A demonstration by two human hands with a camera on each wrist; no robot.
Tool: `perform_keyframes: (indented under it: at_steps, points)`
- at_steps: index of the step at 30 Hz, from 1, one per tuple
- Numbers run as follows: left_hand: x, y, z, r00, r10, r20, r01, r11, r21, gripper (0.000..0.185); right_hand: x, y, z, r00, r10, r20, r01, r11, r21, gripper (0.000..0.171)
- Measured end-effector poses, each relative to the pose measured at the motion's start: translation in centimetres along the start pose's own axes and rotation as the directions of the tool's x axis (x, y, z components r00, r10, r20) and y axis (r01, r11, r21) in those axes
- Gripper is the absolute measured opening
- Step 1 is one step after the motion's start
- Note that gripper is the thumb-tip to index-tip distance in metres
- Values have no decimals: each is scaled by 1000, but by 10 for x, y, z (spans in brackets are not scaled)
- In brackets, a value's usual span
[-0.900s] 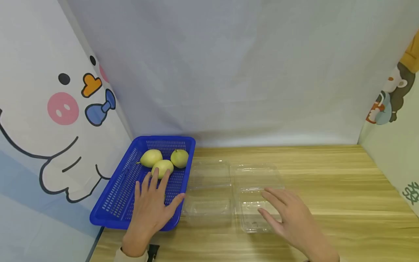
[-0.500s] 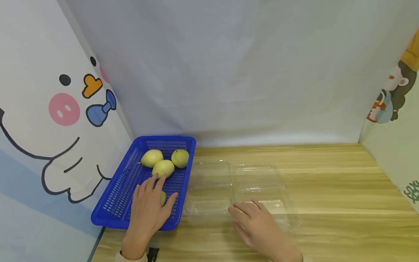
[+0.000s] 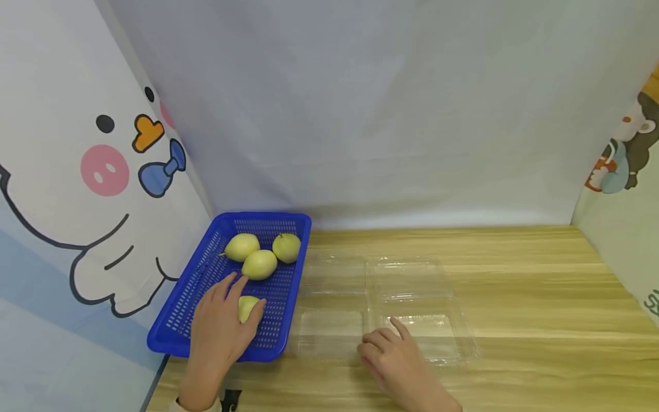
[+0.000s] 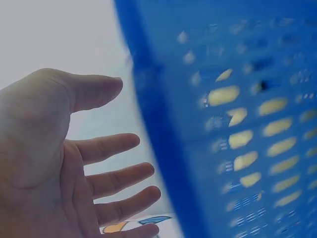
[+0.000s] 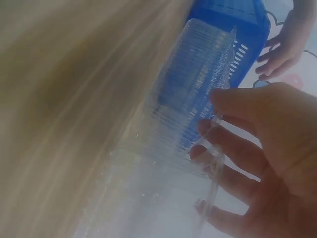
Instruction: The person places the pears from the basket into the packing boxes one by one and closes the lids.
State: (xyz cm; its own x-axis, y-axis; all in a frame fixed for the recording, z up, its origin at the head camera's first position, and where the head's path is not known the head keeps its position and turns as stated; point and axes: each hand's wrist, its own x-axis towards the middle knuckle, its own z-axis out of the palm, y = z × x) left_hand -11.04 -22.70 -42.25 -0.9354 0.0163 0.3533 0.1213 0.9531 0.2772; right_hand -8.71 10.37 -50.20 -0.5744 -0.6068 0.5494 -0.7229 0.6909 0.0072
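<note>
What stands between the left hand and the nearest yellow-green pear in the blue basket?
Nothing visible: the left hand already touches the nearest yellow-green pear inside the blue perforated plastic basket. Three other pears lie farther back.

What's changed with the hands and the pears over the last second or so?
The left hand drew back toward the basket's near end and now cups the fourth pear. The right hand slid left, from the right clear container to its near left edge. The three far pears and the blue basket stayed put.
</note>
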Motion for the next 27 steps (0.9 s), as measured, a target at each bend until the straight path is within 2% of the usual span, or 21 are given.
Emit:
perform_keyframes:
  at_steps: [6, 10, 14, 19, 24, 27]
  points:
    - [12, -5, -19, 994, 67, -84, -64, 997, 36, 58, -6, -1, 3, 1000, -1, 19, 2, 1000, -16, 12]
    - [25, -7, -29, 980, 127, -155, -122, 992, 45, 54, -7, 0, 3, 1000, 5, 20, -4, 1000, -23, 18]
    - [43, -7, -41, 968, 174, -181, -169, 985, 45, 53, -8, 0, 2, 1000, 14, 16, -14, 1000, -24, 20]
    - [65, -6, -52, 971, 196, -138, -189, 980, 61, 52, -8, 0, 2, 1000, 24, 15, -24, 1000, -19, 17]
    - [82, -4, -54, 984, 175, -15, -174, 984, 43, 51, -8, -3, 2, 999, 41, 7, -41, 999, -11, 19]
    - [89, -3, -51, 986, 154, 63, -156, 988, 21, 54, -8, -5, 3, 999, 39, -2, -39, 999, -20, 22]
